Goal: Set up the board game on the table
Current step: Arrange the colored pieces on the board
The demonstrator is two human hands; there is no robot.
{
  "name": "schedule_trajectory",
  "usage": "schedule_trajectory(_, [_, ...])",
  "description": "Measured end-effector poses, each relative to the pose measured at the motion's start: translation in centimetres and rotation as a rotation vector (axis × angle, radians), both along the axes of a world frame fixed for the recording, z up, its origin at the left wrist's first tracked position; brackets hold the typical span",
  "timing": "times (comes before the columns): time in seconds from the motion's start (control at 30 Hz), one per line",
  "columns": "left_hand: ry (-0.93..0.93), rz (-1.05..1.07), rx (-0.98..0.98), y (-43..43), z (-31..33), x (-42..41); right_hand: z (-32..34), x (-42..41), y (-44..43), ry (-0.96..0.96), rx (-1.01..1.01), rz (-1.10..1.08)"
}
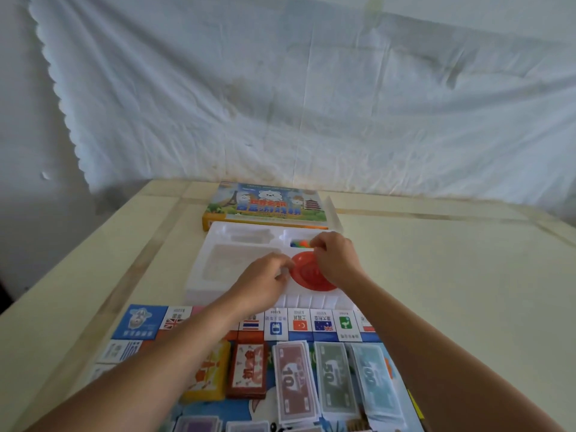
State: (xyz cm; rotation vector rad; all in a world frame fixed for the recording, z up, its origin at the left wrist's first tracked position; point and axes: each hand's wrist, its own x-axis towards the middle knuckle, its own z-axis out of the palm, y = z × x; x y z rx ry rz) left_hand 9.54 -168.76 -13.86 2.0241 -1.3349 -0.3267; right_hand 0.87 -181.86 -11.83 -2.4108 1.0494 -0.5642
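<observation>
Red disc (311, 277): round, shallow, seated in the near right part of the white plastic tray (215, 266), partly covered by both hands.

Left hand (265, 275): reaches in from the near left. Fingers are curled and pinch the left rim of the red disc.

Right hand (335, 258): lies over the disc's right side, fingers bent at its far rim. The fingertips meet just where the disc ends and the next compartment begins; whether they grasp the rim cannot be told, as the spot is blurred.

Small coloured pieces (298, 243): orange, green and blue, in the tray's far right compartment, just beyond the right fingertips. The tray's other compartments appear pale; their contents are not legible.

Game box (265, 204): illustrated lid facing up, lying flat directly behind the tray, touching or nearly touching it.

Game board (324, 325): unfolded on the near side of the tray, its row of flag squares running along the tray's near edge.

On the board, left to right: yellow card deck (210, 378), red-brown card deck (249, 372), then banknote stacks marked 10 (296, 381), 50 (333, 375) and 100 (374, 374), side by side.

All items rest on a cream table (452, 275). A wrinkled white sheet (280, 88) hangs behind it.
</observation>
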Motion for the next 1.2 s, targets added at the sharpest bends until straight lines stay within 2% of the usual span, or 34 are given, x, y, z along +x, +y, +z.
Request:
schedule_trajectory(0.23, [0.076,-0.006,0.010,-0.5,-0.3,0.6,-0.4,4.4,-2.4,0.344,-0.132,0.186])
schedule_trajectory(0.37, [0.142,0.002,0.043,-0.7,-0.5,1.6,-1.0,5.8,-2.5,0.443,-0.212,0.263])
schedule_trajectory(0.53, [0.221,0.014,0.045,-0.8,-0.5,1.9,-0.8,5.9,-2.4,0.427,-0.197,0.305])
schedule_trajectory(0.63, [0.226,0.011,0.033,-0.8,-0.5,1.7,-1.0,6.1,-2.4,0.337,-0.125,0.271])
schedule_trajectory(0.87, [0.252,0.018,0.024,-0.8,-0.5,1.6,-0.4,6.8,-3.0,0.266,0.053,0.269])
schedule_trajectory(1.03, [0.284,0.029,0.037,-0.7,-0.4,1.7,-0.8,6.7,-3.5,0.284,0.063,0.316])
schedule_trajectory(1.2, [0.310,0.034,0.036,-0.7,-0.3,1.7,-0.6,6.4,-3.6,0.202,0.168,0.358])
